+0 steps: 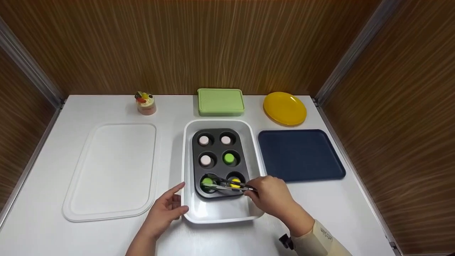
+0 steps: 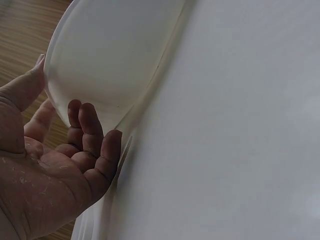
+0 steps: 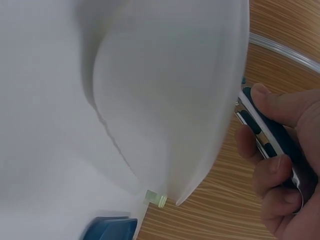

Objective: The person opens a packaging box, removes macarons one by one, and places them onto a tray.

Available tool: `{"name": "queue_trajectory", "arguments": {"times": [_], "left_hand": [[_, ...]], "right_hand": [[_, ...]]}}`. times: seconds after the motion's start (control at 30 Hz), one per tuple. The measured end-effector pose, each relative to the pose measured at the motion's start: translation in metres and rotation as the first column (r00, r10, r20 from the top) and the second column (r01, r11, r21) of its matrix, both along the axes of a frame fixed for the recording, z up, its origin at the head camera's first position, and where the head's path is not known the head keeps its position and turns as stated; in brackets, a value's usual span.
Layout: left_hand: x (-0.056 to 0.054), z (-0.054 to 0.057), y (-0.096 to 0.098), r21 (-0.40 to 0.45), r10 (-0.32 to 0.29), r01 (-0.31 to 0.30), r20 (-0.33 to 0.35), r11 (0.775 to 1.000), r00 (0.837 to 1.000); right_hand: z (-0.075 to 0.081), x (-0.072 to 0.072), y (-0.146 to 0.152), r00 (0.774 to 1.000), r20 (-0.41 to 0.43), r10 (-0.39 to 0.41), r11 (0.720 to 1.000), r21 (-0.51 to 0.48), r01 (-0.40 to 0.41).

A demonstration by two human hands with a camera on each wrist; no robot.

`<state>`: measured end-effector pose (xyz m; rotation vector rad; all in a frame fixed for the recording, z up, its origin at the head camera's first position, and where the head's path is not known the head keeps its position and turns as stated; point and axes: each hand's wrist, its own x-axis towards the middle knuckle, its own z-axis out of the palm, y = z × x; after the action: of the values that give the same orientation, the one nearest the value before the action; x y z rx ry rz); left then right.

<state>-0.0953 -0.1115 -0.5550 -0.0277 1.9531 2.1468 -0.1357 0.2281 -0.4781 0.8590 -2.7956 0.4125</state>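
My right hand grips a pair of tongs, also in the right wrist view as tongs with dark handles. Their tips reach into the near left cup of a dark muffin tin, around a green round piece. A yellow piece lies partly under the tongs in the cup beside it. Another green piece and several pale pink ones sit in the other cups. The tin lies inside a white tub. Thumb and fingertips of my left hand touch the tub's left rim.
A white lid lies left of the tub, a navy tray right. Along the back stand a dessert cup with fruit on top, a green lidded box and a yellow plate. Wood-grain panels enclose the table.
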Motion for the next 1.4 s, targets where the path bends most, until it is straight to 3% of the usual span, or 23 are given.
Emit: {"name": "queue_trajectory", "arguments": {"times": [0.5, 0.83, 1.4], "left_hand": [[0.0, -0.002, 0.0, 0.028, -0.016, 0.016, -0.024, 0.999, 1.0], [0.0, 0.0, 0.0, -0.009, -0.002, 0.003, 0.019, 1.0, 1.0], [0.001, -0.002, 0.003, -0.029, 0.023, -0.022, 0.039, 0.999, 0.999]], "right_hand": [[0.004, 0.004, 0.016, 0.995, -0.087, -0.049, 0.991, -0.129, 0.038], [0.014, 0.0, 0.032, 0.982, -0.128, -0.138, 0.976, -0.188, 0.113], [0.024, -0.019, 0.074, 0.898, -0.194, -0.394, 0.888, -0.333, 0.317]]}}
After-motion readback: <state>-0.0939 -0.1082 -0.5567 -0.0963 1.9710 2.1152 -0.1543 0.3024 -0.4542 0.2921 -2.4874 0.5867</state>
